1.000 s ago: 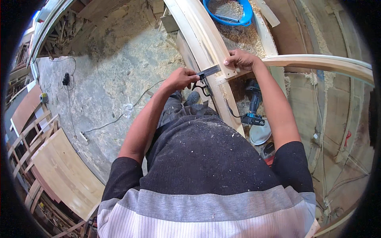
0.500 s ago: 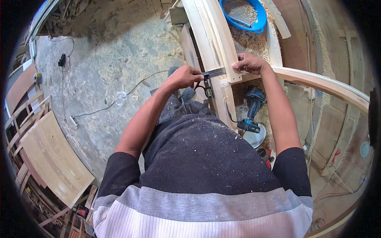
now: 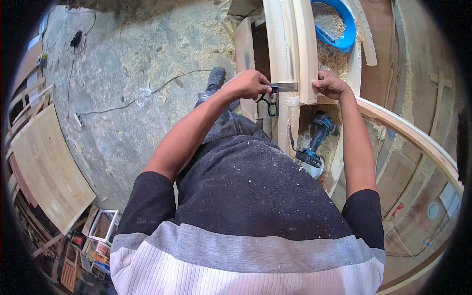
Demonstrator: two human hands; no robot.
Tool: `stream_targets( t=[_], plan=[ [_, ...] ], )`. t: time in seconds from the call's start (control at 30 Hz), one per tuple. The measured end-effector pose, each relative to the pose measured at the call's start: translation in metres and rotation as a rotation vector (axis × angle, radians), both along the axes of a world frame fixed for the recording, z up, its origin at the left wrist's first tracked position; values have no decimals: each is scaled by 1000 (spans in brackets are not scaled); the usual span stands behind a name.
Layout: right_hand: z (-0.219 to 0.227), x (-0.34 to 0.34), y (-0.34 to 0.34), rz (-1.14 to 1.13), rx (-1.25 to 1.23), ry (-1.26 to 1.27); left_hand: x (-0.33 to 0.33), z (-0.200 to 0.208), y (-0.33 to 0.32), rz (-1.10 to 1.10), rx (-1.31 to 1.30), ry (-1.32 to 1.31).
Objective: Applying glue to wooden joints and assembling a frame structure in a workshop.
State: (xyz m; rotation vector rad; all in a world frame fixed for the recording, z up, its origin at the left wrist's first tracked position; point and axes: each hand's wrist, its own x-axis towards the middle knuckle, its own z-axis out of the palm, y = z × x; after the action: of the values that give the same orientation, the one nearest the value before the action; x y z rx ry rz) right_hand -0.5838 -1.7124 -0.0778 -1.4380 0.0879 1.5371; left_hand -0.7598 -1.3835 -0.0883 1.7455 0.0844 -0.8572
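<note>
A combination square (image 3: 288, 87) lies across the pale wooden beam (image 3: 281, 51), its steel blade flat on the wood and its dark head hanging at the beam's left edge. My left hand (image 3: 247, 84) is closed at the head end, fingers pinching it. Along the right part of the beam runs a narrower wooden strip (image 3: 306, 49), its near end beside the blade. My right hand (image 3: 332, 85) pinches the right edge of that strip between thumb and fingers. Just below, a blue and black cordless drill (image 3: 321, 132) rests right of the beam.
A blue plastic basin (image 3: 350, 30) with wood shavings sits at the far right. A curved wooden rail (image 3: 408, 124) sweeps off to the right. A cable (image 3: 162, 88) crosses the concrete floor on the left, beyond a leaning wooden panel (image 3: 49, 167).
The view has turned, so the beam now stands more upright and farther right in the picture. Both hands keep their grips on the combination square and the wooden strip.
</note>
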Motion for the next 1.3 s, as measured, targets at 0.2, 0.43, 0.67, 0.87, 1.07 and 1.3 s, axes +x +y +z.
stream_targets(
  t=[0.2,0.43,0.67,0.87,1.07,1.3],
  plan=[
    [1,6,-5,44,-16,26,-1,0,0,3,4,-13],
    [3,0,-2,1,-41,-12,-1,-5,-1,-13,31,-30],
    [11,-10,9,-17,-36,-65,-1,-5,-2,13,-1,-36],
    [13,-23,15,-70,-83,-156,1,7,-1,13,30,3],
    [-2,-28,15,-109,-71,-256,3,13,-3,-9,89,22],
    [-23,-35,14,-107,-88,-407,3,19,-5,-9,77,98]
  ],
)
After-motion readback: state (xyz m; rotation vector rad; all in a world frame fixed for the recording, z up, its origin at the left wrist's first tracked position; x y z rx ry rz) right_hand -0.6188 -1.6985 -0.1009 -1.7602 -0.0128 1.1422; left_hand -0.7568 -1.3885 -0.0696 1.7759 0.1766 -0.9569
